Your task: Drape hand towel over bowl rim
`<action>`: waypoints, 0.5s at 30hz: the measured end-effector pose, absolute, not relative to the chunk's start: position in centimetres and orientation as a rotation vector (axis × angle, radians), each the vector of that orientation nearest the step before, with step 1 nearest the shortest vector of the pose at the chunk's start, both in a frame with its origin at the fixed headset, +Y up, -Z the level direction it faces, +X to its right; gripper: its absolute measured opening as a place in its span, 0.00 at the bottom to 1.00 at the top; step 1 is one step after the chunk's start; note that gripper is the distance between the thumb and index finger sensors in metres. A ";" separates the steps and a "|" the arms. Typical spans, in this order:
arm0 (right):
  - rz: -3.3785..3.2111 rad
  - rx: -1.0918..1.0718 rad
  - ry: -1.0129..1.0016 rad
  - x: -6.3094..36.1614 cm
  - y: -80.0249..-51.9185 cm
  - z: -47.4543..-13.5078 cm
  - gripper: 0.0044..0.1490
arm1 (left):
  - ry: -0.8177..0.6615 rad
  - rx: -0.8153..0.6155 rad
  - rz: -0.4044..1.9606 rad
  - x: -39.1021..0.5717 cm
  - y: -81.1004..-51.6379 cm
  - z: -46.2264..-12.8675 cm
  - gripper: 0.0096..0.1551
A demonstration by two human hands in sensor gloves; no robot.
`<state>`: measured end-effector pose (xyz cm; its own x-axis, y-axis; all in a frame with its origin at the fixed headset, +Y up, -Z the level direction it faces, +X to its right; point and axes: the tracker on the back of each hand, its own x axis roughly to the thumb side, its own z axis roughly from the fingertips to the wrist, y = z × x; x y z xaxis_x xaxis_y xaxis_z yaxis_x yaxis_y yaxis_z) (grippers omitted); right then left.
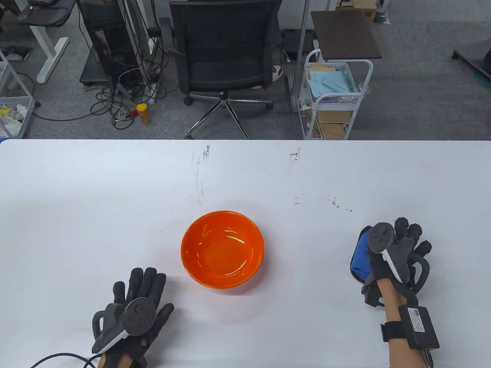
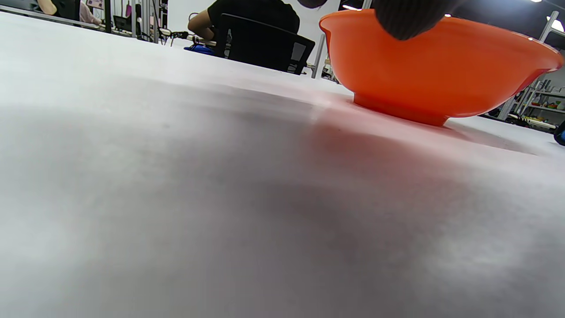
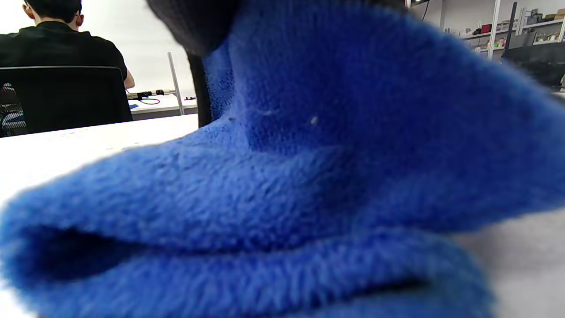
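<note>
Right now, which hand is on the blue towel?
The right hand sits on the blue towel, right of the orange bowl. The left hand rests on bare table, touching no towel.

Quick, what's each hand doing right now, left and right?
Left hand: open, flat on the table beside the orange bowl, holding nothing.
Right hand: on the folded blue towel; a firm grip cannot be told.

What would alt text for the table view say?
An empty orange bowl sits mid-table. The right hand rests on a folded blue towel to its right; the left hand lies flat at lower left.
</note>
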<state>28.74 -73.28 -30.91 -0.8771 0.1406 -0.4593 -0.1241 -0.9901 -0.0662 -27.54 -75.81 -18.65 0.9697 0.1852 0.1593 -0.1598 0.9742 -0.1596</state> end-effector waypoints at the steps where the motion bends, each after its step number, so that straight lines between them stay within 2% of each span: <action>1: 2.918 -0.710 -0.059 28.8 -73.3 -30.8 0.24 | -0.174 -0.147 0.175 -27.5 -75.8 -18.7 0.45; 9: 2.935 -0.610 -0.165 28.8 -72.3 -29.1 0.22 | -0.174 -0.149 0.169 -27.4 -75.8 -18.7 0.45; 15: 2.885 -0.480 -0.261 28.5 -69.4 -27.0 0.22 | -0.186 -0.127 0.169 -27.3 -75.5 -18.5 0.45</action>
<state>28.48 -69.41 -27.03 -0.9261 0.2289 -0.2998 -0.1714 -0.9634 -0.2061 -27.26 -75.55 -18.53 0.9686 0.1789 0.1725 -0.1554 0.9777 -0.1414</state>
